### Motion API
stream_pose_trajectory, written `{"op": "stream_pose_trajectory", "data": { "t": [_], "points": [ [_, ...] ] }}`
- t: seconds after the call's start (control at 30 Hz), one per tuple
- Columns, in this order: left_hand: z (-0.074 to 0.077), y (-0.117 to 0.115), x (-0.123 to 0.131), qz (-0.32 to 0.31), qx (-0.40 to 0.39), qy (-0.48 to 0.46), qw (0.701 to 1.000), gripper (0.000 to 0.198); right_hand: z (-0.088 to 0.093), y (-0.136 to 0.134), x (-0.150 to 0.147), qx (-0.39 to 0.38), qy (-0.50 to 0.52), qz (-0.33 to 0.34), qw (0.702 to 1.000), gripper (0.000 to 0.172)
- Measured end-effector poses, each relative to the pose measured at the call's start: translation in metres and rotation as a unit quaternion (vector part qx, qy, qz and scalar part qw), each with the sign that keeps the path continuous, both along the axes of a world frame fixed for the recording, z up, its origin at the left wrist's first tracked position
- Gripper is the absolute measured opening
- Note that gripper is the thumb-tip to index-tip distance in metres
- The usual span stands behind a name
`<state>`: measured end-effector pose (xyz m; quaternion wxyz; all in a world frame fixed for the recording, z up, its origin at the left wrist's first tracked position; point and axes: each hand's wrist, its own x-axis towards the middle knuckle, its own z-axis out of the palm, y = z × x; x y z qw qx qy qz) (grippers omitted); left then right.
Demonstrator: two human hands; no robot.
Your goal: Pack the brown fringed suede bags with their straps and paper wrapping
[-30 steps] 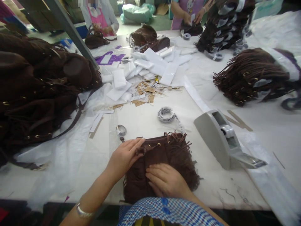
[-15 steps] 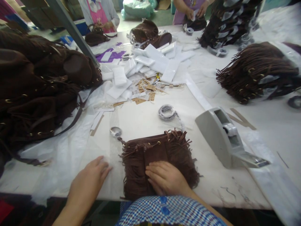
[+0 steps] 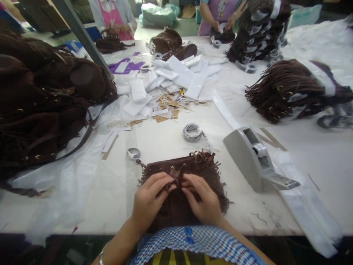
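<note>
A dark brown fringed bag (image 3: 162, 213) lies flat on the table right in front of me, with gold eyelets along its top. Over its upper middle, my left hand (image 3: 150, 198) pinches a brown lace of the bag between thumb and fingers. Close beside it, my right hand (image 3: 202, 197) has its fingertips closed on the other side of the same lace. A wrapped metal ring (image 3: 133, 153) sits off the bag's top left corner. Beyond the top right lies a coiled, grey-wrapped strap (image 3: 192, 132).
A grey tape dispenser (image 3: 248, 158) stands to the right. White foam pieces (image 3: 179, 75) and brown paper tags (image 3: 168, 105) lie mid-table. Brown bags (image 3: 41, 110) are heaped at left, fringed bags (image 3: 298, 90) at right. Two people work across the table (image 3: 154, 136).
My left hand has come from the table onto the bag. My right hand has shifted up from lying flat on the bag, and both now pinch the lace.
</note>
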<state>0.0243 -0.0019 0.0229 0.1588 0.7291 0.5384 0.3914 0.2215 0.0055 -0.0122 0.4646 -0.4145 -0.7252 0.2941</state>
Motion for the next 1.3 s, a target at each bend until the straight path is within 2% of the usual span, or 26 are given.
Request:
{"op": "stream_pose_trajectory", "data": {
  "t": [0.13, 0.23, 0.37, 0.5, 0.57, 0.67, 0.8, 0.87, 0.97, 1.1, 1.2, 1.3],
  "points": [
    [-0.011, -0.019, 0.008, -0.023, 0.02, 0.018, 0.999, 0.023, 0.0, 0.001, -0.003, 0.014, -0.023, 0.023, 0.999, 0.042],
    [-0.015, -0.022, 0.01, -0.028, 0.017, 0.015, 0.999, 0.023, 0.0, 0.002, -0.003, 0.01, -0.022, 0.03, 0.999, 0.036],
    [-0.013, -0.017, 0.008, -0.03, 0.009, -0.01, 0.999, 0.019, 0.0, 0.002, -0.002, 0.007, -0.022, 0.021, 1.0, 0.031],
    [-0.011, -0.015, 0.008, -0.011, -0.032, -0.042, 0.999, 0.018, 0.0, 0.001, -0.003, 0.012, -0.046, 0.021, 0.999, 0.04],
    [-0.011, -0.016, 0.009, -0.026, -0.039, -0.052, 0.998, 0.02, 0.0, 0.001, -0.003, 0.017, -0.055, 0.021, 0.998, 0.041],
    [-0.008, -0.015, 0.006, -0.044, -0.054, -0.048, 0.996, 0.024, 0.0, 0.002, -0.005, 0.022, -0.052, 0.008, 0.998, 0.034],
    [0.003, -0.001, -0.011, 0.047, -0.022, -0.009, 0.999, 0.025, 0.002, 0.002, -0.006, 0.013, -0.039, -0.013, 0.999, 0.027],
    [0.008, 0.013, -0.022, 0.06, -0.016, 0.023, 0.998, 0.026, 0.003, 0.002, -0.005, 0.014, -0.03, -0.023, 0.999, 0.025],
    [0.012, 0.038, -0.037, 0.002, -0.077, 0.051, 0.996, 0.026, 0.003, 0.001, -0.003, 0.016, -0.023, -0.027, 0.999, 0.027],
    [0.018, 0.075, -0.057, -0.063, -0.23, 0.054, 0.97, 0.029, 0.001, 0.001, -0.002, 0.005, -0.023, -0.022, 0.999, 0.038],
    [0.026, 0.101, -0.067, -0.17, -0.36, 0.066, 0.915, 0.026, 0.001, 0.002, -0.002, -0.013, -0.026, -0.028, 0.999, 0.043],
    [0.033, 0.12, -0.067, -0.277, -0.437, 0.076, 0.852, 0.028, 0.001, 0.002, -0.003, -0.02, -0.035, -0.038, 0.998, 0.043]
  ]
}}
